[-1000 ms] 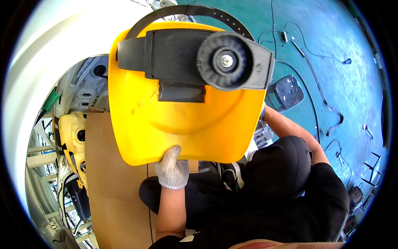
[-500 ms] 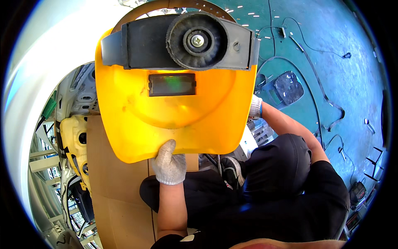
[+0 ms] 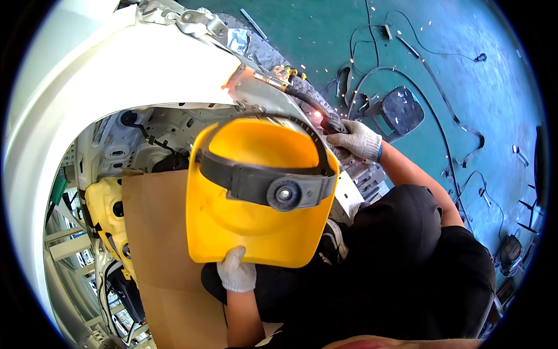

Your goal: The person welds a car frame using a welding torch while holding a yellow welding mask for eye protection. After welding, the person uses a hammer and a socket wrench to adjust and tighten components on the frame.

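My left hand (image 3: 237, 272), in a pale knit glove, grips the lower edge of a yellow welding mask (image 3: 256, 238), thumb on the inner side facing me. The mask's black headband (image 3: 247, 179) with its round knob faces me too. My right hand (image 3: 361, 141), also gloved, is closed round the handle of a welding torch (image 3: 311, 102). The torch's metal nozzle points left, close to an orange-glowing spot (image 3: 233, 84) on the white car body panel (image 3: 174, 64). Smaller glowing bits show near the torch.
Below the panel's wheel arch lie a cardboard sheet (image 3: 165, 244) and a yellow part (image 3: 104, 203). Cables (image 3: 442, 134) and a dark stool-like seat (image 3: 403, 110) are on the green floor (image 3: 465, 75) at right. Sparks are scattered about. My dark-clothed knee (image 3: 401, 227) is beside the mask.
My left hand has lowered the mask away from me, uncovering the panel, the torch and the glowing spot. My right hand has come into fuller view. Fewer bright spark streaks show on the floor.
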`<action>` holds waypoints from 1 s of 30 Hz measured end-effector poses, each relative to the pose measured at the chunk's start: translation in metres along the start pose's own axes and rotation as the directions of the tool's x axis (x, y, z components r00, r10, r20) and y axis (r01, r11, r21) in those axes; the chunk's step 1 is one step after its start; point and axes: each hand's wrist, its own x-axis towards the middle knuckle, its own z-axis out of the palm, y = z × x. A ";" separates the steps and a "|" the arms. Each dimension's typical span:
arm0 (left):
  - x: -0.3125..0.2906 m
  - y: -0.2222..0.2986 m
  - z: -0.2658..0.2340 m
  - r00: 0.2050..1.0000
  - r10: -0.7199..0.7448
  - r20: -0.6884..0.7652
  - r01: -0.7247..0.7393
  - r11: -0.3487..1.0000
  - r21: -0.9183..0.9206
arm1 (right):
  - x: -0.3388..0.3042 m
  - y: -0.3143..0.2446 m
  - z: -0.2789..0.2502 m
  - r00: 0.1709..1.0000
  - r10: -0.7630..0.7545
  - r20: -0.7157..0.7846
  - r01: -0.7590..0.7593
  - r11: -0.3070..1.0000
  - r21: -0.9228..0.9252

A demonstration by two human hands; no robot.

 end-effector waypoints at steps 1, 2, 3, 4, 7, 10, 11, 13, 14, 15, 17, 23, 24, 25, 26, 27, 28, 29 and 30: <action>-0.005 -0.003 -0.008 0.999 -0.026 -0.022 0.026 1.000 0.008 | -0.010 -0.016 0.004 1.000 -0.010 -0.011 0.010 0.999 -0.041; -0.009 -0.005 -0.014 0.998 -0.051 -0.044 0.052 0.999 0.014 | -0.006 -0.014 0.006 0.999 -0.042 0.011 0.043 0.998 -0.056; -0.011 -0.005 -0.017 0.997 -0.056 -0.057 0.057 0.998 0.020 | -0.001 -0.012 0.006 0.997 -0.073 0.033 0.075 0.995 -0.071; -0.012 -0.005 -0.019 0.997 -0.058 -0.050 0.058 0.998 0.014 | 0.003 -0.015 0.009 0.992 -0.108 0.058 0.113 0.990 -0.088; -0.013 -0.003 -0.021 0.997 -0.062 -0.042 0.062 0.998 -0.002 | 0.006 -0.023 0.018 0.998 -0.021 0.055 0.027 0.994 -0.110; -0.014 -0.002 -0.017 0.997 -0.052 -0.058 0.052 0.999 -0.001 | 0.015 -0.015 0.019 0.997 -0.020 0.072 0.028 0.993 -0.116; -0.013 -0.004 -0.021 0.997 -0.043 -0.064 0.043 0.999 0.007 | 0.013 -0.018 0.020 0.996 -0.001 0.085 0.012 0.993 -0.120; -0.013 -0.005 -0.024 0.997 -0.038 -0.064 0.038 0.999 0.008 | 0.013 -0.020 0.022 0.994 0.026 0.107 -0.015 0.994 -0.107; -0.013 -0.005 -0.024 0.997 -0.042 -0.060 0.043 0.999 0.001 | 0.013 -0.021 0.022 0.993 0.035 0.115 -0.025 0.996 -0.090; -0.013 -0.004 -0.024 0.997 -0.047 -0.055 0.047 0.999 -0.005 | 0.013 -0.022 0.022 0.991 0.044 0.123 -0.035 0.997 -0.073; -0.012 -0.003 -0.024 0.995 -0.067 -0.075 0.066 0.998 -0.018 | 0.013 -0.025 0.022 0.990 0.057 0.128 -0.049 0.996 -0.069; -0.011 -0.004 -0.025 0.996 -0.054 -0.075 0.051 0.998 -0.039 | 0.009 -0.037 0.021 0.990 0.059 0.124 -0.045 0.993 -0.113; -0.010 -0.005 -0.024 0.996 -0.053 -0.074 0.050 0.998 -0.045 | 0.008 -0.039 0.020 0.991 0.043 0.127 -0.029 0.993 -0.117; -0.009 -0.005 -0.023 0.996 -0.052 -0.073 0.049 0.998 -0.047 | 0.010 -0.037 0.018 0.991 0.041 0.125 -0.024 0.991 -0.132; -0.007 -0.006 -0.021 0.996 -0.051 -0.073 0.048 0.998 -0.049 | 0.014 -0.032 0.014 0.992 0.038 0.124 -0.019 0.989 -0.147; -0.004 -0.006 -0.019 0.996 -0.050 -0.072 0.047 0.998 -0.051 | 0.017 -0.030 0.011 0.992 0.035 0.122 -0.015 0.987 -0.162; -0.001 -0.006 -0.017 0.998 -0.035 -0.057 0.033 0.999 -0.036 | 0.017 -0.030 0.012 0.992 0.044 0.114 -0.023 0.984 -0.178; 0.003 -0.006 -0.014 0.999 -0.019 -0.042 0.018 1.000 -0.022 | 0.017 -0.031 0.012 0.993 0.052 0.106 -0.031 0.981 -0.193; 0.008 -0.006 -0.013 1.000 -0.003 -0.028 0.003 1.000 -0.008 | 0.018 -0.032 0.013 0.993 0.061 0.099 -0.039 0.977 -0.208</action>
